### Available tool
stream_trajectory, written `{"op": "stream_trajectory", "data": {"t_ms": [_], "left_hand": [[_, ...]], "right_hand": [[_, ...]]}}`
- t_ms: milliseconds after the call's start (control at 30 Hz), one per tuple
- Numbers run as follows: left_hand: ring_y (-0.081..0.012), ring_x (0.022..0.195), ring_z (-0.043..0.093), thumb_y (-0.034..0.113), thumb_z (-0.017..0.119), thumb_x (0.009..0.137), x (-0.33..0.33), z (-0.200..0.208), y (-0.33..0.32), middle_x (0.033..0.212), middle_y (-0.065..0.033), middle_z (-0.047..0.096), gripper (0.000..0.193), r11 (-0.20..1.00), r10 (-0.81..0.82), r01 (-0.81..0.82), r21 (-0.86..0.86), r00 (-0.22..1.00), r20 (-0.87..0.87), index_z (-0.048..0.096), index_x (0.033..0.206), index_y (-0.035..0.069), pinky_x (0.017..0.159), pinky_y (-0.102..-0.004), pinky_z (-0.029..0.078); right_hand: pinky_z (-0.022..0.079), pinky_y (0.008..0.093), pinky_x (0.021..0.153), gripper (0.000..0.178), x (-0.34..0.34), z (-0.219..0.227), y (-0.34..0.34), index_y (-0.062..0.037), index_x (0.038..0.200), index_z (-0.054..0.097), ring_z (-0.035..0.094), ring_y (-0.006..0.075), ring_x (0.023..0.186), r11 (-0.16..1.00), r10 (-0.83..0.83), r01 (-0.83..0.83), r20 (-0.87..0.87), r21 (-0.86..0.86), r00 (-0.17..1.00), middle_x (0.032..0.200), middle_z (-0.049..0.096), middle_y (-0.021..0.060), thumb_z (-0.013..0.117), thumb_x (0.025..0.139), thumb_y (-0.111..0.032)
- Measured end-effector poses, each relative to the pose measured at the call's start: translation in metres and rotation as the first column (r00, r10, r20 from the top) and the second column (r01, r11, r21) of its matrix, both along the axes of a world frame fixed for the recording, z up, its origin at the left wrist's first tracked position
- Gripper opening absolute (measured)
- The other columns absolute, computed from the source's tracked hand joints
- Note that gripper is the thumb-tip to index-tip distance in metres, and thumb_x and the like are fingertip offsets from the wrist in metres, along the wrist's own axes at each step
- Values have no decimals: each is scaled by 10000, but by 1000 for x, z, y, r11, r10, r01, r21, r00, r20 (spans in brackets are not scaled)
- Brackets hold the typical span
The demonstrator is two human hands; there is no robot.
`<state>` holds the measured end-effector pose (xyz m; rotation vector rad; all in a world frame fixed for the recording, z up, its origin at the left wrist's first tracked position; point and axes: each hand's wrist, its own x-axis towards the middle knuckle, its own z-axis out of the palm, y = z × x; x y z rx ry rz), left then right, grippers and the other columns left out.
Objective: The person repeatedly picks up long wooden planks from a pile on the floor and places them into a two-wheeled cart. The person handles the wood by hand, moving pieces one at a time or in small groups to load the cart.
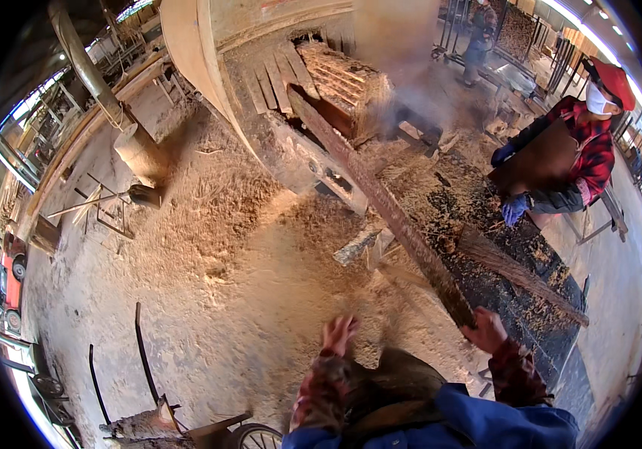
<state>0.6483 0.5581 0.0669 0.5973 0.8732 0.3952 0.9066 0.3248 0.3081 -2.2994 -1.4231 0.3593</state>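
Left hand (340,331) is up in the air, fingers spread wide, holding nothing, just sawdust-covered floor (246,284) under it. A small offcut (356,246) lies a bit ahead of it. Right hand (485,329) is wrapped round the near end of a long rough plank (381,202), which runs up and away to the left from that hand toward the saw table (336,82). Further right, a second slab (519,273) lies on the dark bench (560,352), and a co-worker (575,150) in blue gloves holds a board.
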Motion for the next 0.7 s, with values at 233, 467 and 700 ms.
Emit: {"op": "stream_trajectory", "data": {"t_ms": [233, 467, 700], "left_hand": [[-241, 905, 549, 511, 437, 849, 194, 88, 8, 998, -137, 572, 602, 982, 140, -92, -165, 943, 303, 491, 1083, -41, 831, -338, 431], [-242, 810, 539, 700, 353, 765, 239, 66, -20, 892, -88, 560, 783, 953, 226, -144, -266, 925, 306, 499, 1070, -5, 731, -379, 453], [-195, 580, 463, 671, 372, 762, 221, 23, -98, 679, -29, 468, 745, 941, 147, 82, -329, 776, 613, 473, 1056, -6, 569, -330, 373]], "right_hand": [[425, 438, 559, 188, -27, -10, -82, -30, 724, 566, 545, 355, 662, 991, -61, 54, -53, -121, 997, 730, 523, 143, 656, 684, -190], [442, 426, 572, 197, -42, -27, -158, -81, 835, 592, 553, 331, 670, 974, -174, 146, -157, -172, 972, 750, 536, 111, 660, 678, -178], [427, 408, 676, 410, -50, -91, -245, -68, 987, 563, 505, 329, 827, 946, -301, 279, -131, -163, 945, 877, 501, 129, 689, 599, -109]]}}
